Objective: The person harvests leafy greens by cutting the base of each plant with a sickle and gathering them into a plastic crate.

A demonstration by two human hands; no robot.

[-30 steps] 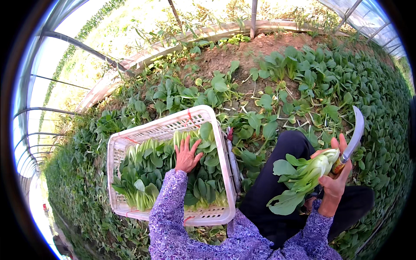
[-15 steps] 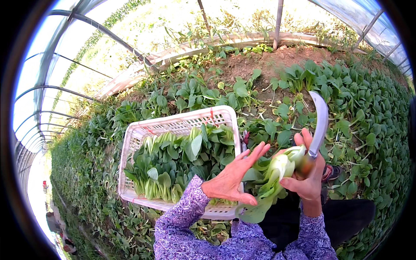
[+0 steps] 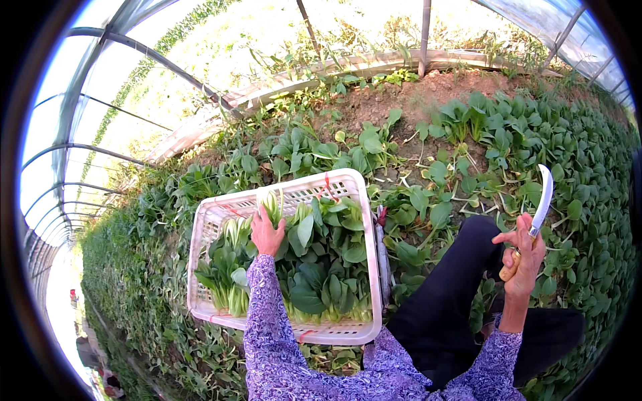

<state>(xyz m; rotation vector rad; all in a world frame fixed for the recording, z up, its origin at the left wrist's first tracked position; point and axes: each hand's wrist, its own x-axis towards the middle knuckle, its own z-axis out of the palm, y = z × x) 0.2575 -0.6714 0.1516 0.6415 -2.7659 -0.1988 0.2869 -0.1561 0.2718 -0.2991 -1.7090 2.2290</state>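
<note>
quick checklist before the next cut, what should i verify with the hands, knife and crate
1. Knife gripped by right hand, blade pointing up and away: ok.
2. Left hand clear of the blade, resting in the crate: ok.
3. Room left in the crate for more greens: not ok, nearly full.
4. Crate sitting level on the plants: cannot tell.
5. Uncut plants ahead: ok.

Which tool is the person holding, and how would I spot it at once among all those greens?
Start at the white plastic crate of cut leafy greens in the middle of the vegetable bed, then look right, past the dark trouser leg. There the right hand grips a knife by its pale wooden handle. Its curved, shiny blade points upward, the only metal among the leaves.
</note>
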